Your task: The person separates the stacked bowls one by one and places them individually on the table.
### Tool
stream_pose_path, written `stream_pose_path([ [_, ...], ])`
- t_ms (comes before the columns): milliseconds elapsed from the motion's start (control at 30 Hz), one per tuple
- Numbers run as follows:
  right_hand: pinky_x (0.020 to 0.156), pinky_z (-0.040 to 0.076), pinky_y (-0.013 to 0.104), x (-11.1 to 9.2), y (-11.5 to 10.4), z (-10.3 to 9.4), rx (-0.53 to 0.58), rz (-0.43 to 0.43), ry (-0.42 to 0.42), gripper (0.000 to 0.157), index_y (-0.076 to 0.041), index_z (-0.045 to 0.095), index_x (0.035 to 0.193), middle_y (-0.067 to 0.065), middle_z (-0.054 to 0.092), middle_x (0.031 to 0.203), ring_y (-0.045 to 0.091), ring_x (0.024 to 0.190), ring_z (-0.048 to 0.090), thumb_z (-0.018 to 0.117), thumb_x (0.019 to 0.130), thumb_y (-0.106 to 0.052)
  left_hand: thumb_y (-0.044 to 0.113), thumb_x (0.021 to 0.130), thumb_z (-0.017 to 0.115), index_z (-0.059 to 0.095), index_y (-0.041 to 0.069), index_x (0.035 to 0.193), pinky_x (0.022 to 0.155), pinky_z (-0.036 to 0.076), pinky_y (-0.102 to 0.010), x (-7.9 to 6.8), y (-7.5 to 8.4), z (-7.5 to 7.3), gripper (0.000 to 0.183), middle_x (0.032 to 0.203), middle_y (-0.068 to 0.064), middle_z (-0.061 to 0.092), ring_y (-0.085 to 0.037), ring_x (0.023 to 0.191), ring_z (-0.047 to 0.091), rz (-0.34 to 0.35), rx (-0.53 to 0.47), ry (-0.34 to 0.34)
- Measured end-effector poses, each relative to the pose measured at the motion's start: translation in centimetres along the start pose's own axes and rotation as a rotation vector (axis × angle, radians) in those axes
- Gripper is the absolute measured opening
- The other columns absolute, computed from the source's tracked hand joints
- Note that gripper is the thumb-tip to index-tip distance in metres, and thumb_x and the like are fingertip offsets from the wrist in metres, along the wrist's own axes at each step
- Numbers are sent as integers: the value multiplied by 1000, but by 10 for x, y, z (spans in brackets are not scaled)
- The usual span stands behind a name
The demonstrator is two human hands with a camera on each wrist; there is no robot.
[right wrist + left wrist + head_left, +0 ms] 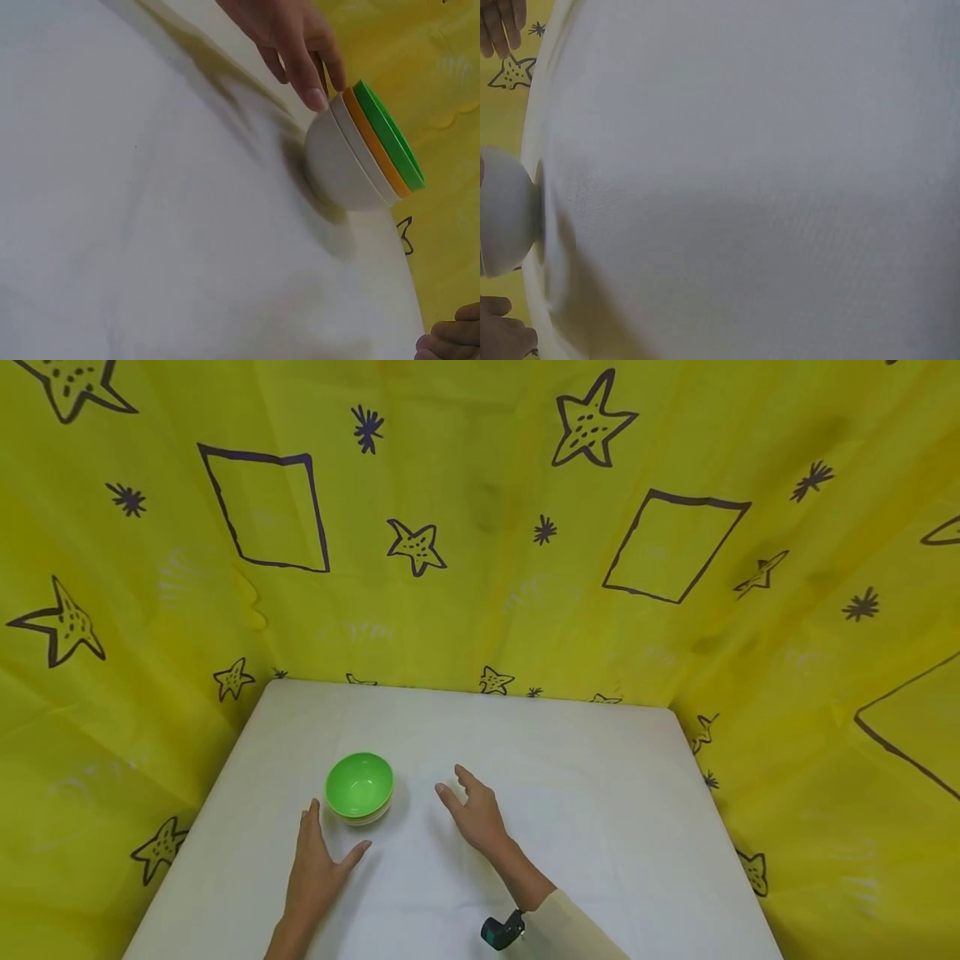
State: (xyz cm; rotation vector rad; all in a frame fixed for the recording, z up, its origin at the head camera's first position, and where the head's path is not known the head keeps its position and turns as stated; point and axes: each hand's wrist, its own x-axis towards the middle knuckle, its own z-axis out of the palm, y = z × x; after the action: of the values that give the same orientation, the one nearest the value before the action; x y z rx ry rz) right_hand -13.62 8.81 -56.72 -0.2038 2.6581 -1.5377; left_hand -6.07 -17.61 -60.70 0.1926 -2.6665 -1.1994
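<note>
A nested stack of bowls [359, 785] stands on the white table, a green one on top. From the side, in the right wrist view, the green bowl [388, 135] sits over an orange bowl [375, 142] and whitish bowls [341, 161]. My left hand [313, 872] is at the near left of the stack, thumb and fingers spread; whether it touches the bowls I cannot tell. To the right of the stack, apart from it, my right hand [477, 814] hovers with fingers extended and holds nothing. The left wrist view catches only part of a pale bowl [502, 214].
The white table [585, 793] reaches back to a yellow curtain [465, 468] with drawn stars and squares, which also hangs on both sides. A dark device [502, 931] is strapped to my right wrist by a pale sleeve [566, 931].
</note>
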Motion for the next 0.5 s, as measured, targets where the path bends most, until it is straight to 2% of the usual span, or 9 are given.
stream_pose_path([
  [200,109,48,57,9,-13,15,-35,-18,-31,68,5,52,150,22,58,149,41,135,56,59,106,-46,28,85,89,16,-11,162,118,25,-70,3,-3,4,113,163,-39,24,-57,152,19,-29,-30,-20],
  [367,100,56,52,20,-25,29,-96,-52,-52,66,5,56,146,20,64,142,36,128,64,58,106,-48,27,85,90,17,-13,161,117,25,-72,7,-1,5,113,162,-39,25,-58,151,20,-25,-40,-18],
  [500,94,60,48,30,-33,40,-130,-42,-69,66,4,59,144,19,67,137,34,122,68,59,105,-49,27,84,91,16,-12,161,118,25,-70,12,1,9,114,162,-39,27,-57,150,23,-36,-65,-11],
])
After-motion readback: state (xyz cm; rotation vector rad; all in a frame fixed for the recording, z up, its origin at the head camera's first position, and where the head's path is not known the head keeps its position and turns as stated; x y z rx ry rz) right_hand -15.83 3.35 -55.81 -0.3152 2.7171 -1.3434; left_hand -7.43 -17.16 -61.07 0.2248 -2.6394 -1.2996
